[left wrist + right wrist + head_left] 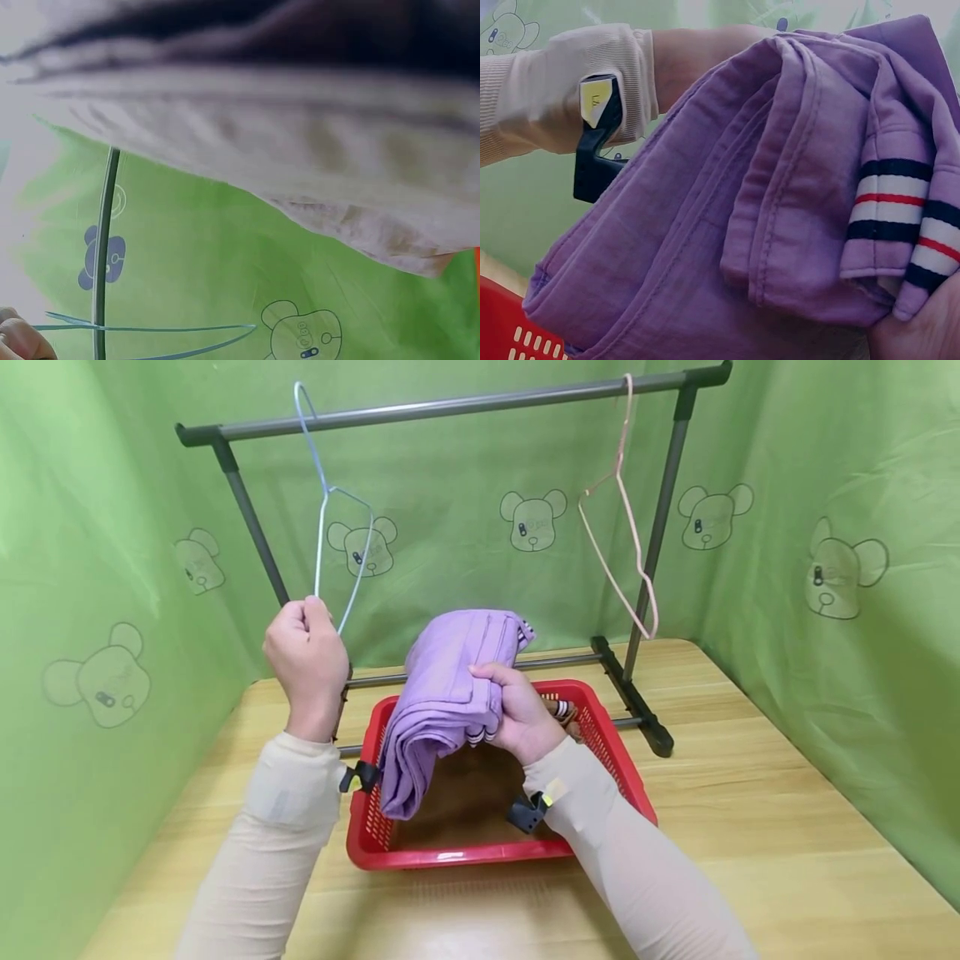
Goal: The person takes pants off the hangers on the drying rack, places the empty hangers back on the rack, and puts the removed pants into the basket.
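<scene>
A blue wire hanger [320, 527] hangs by its hook from the rack's bar, and my left hand [309, 652] grips its lower end with curled fingers. Folded purple clothing [450, 685] is held up by my right hand [522, 714], the thumb on top and the other fingers beneath. Striped bands [889, 199] in black, white and red edge the purple cloth in the right wrist view. Part of the cloth droops into a red basket [457, 857]. In the left wrist view, pale fabric blocks the upper half, with fingers [22, 341] at the lower left corner beside the hanger.
A grey metal rack [480, 403] stands on the wooden table [772, 810]. From its right end hangs a pink hanger [633, 518]. Brown cloth [480, 810] lies in the basket. Green curtains [450, 468] with bear drawings enclose the table on the sides and back.
</scene>
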`<state>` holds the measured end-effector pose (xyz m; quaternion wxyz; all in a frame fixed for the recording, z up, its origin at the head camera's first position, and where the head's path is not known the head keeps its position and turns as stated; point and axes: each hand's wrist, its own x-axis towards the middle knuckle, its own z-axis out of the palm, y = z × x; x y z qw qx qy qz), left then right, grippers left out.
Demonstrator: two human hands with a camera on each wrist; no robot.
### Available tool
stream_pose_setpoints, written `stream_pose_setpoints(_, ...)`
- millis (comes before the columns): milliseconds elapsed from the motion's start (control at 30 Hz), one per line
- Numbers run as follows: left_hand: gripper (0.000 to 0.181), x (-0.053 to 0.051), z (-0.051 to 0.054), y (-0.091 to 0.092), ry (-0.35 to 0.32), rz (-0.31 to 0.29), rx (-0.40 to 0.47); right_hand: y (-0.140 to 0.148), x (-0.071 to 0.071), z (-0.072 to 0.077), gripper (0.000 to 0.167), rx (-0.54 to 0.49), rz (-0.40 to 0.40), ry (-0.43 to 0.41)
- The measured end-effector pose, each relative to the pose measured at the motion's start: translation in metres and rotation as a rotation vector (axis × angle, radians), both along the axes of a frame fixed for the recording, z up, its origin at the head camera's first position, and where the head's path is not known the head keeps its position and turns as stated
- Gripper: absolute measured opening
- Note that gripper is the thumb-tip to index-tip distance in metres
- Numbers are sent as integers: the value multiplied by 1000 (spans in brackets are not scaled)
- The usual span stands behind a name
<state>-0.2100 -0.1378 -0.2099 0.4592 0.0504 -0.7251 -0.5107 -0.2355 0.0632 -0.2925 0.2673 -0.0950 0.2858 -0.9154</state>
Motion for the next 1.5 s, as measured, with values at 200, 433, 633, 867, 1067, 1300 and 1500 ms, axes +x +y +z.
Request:
stream_pose_setpoints(200, 37, -5, 6, -2, -5, -11, -4, 1, 3, -1, 38, 17, -1, 14)
stream_pose_setpoints(433, 37, -10, 12, -3, -56, -22, 10, 2, 6, 2, 19, 28, 0, 13)
stream_pose_setpoints(633, 35, -13, 13, -4, -93, -31, 14, -1, 9, 2, 18, 46, -13, 11)
stream_pose_setpoints(867, 29, -13, 10, -5, -167, -40, 18, -6, 13, -1, 15, 75, -25, 31)
stream_pose_setpoints(1067, 30, -15, 5, -6, -208, -61, 22, -8, 16, -3, 16, 94, 0, 30)
stream_pose_setpoints(1300, 30, -16, 3, -7, -196, -56, 20, -12, 19, -3, 19, 107, 17, 60)
stream_pose_setpoints(1500, 29, -17, 1, -7, -190, -60, 6, -14, 22, -2, 19, 116, 13, 74)
